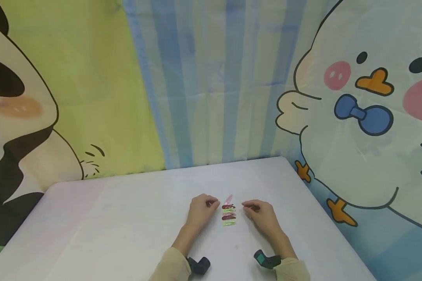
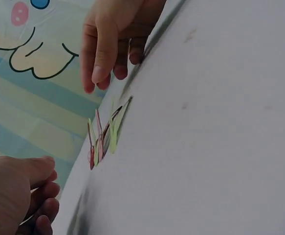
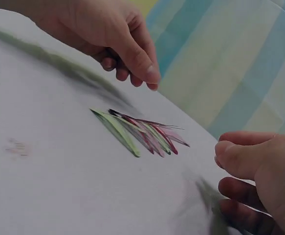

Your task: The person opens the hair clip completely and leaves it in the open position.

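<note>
A short column of snap hair clips lies on the white table between the two hands. The nearest one is a green clip, with a dark red clip just behind it. Farther back, a pink clip lies at a slant at the far end. To the left of the column is my left hand, thumb and forefinger close together and holding nothing visible. My right hand hovers on the other side, its fingers loosely bent and apart from the clips. Both wrist views show a gap between each hand and the clips.
The white table reaches back to a striped curtain. A cartoon panda cloth hangs at left, a cartoon bird cloth at right. Dark wrist devices sit near both sleeves: one device left, another device right.
</note>
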Available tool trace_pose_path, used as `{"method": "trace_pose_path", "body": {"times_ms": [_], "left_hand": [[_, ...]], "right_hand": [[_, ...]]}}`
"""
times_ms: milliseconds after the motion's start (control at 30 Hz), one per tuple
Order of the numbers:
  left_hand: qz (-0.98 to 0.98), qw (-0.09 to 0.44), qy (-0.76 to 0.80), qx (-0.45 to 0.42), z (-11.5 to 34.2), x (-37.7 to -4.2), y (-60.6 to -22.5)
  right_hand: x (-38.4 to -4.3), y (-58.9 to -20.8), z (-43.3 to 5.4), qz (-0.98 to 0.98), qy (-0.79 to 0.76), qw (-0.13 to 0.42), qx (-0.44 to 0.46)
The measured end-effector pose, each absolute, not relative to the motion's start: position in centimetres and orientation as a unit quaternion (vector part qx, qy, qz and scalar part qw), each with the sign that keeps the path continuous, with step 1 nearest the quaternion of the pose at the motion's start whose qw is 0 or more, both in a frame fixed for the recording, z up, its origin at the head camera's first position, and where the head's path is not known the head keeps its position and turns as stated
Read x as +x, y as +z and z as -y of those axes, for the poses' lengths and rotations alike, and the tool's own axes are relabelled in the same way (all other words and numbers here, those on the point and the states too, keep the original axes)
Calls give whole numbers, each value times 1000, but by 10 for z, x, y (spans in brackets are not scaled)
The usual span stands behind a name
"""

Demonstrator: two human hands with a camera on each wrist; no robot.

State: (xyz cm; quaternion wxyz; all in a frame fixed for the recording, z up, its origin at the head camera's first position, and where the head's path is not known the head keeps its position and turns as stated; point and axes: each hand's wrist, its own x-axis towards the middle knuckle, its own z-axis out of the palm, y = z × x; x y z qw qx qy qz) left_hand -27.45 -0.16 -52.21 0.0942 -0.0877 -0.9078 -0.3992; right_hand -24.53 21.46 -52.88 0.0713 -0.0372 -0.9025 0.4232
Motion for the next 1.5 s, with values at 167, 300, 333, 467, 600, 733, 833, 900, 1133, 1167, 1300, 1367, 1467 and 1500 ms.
{"method": "trace_pose_path", "body": {"times_ms": [167, 300, 333, 467, 600, 733, 833, 900, 1133, 1167, 1300, 1367, 1467, 1500], "left_hand": [[910, 57, -399, -96, -6, -290, -529], [915, 32, -391, -96, -13, -297, -535], [916, 30, -390, -95, -15, -298, -535], [920, 29, -381, -91, -19, -302, -536], [928, 23, -360, -97, -22, -305, -535], [931, 30, -350, -105, -23, -306, -530], [930, 33, -349, -108, -23, -307, -526], [931, 28, -348, -109, -24, -308, -525], [932, 15, -344, -114, -27, -310, -523], [932, 14, -344, -114, -27, -311, -523], [930, 3, -346, -119, -27, -315, -524], [929, -3, -349, -126, -26, -318, -525], [924, -15, -354, -141, -24, -323, -526], [923, -15, -354, -149, -23, -325, -526]], "right_hand": [[-267, -533, -214, 909, 412, 60, 2], [-284, -534, -210, 915, 396, 56, 45], [-288, -533, -208, 916, 393, 57, 56], [-299, -529, -204, 923, 372, 52, 81], [-302, -527, -200, 935, 343, 38, 85], [-305, -528, -196, 941, 321, 40, 103], [-307, -529, -194, 943, 309, 48, 111], [-309, -530, -193, 946, 304, 46, 104], [-310, -529, -194, 949, 292, 54, 100], [-310, -529, -194, 950, 292, 56, 100], [-312, -529, -195, 950, 289, 64, 101], [-314, -530, -195, 951, 285, 67, 100], [-316, -530, -197, 953, 277, 74, 101], [-317, -530, -197, 954, 274, 75, 99]]}}
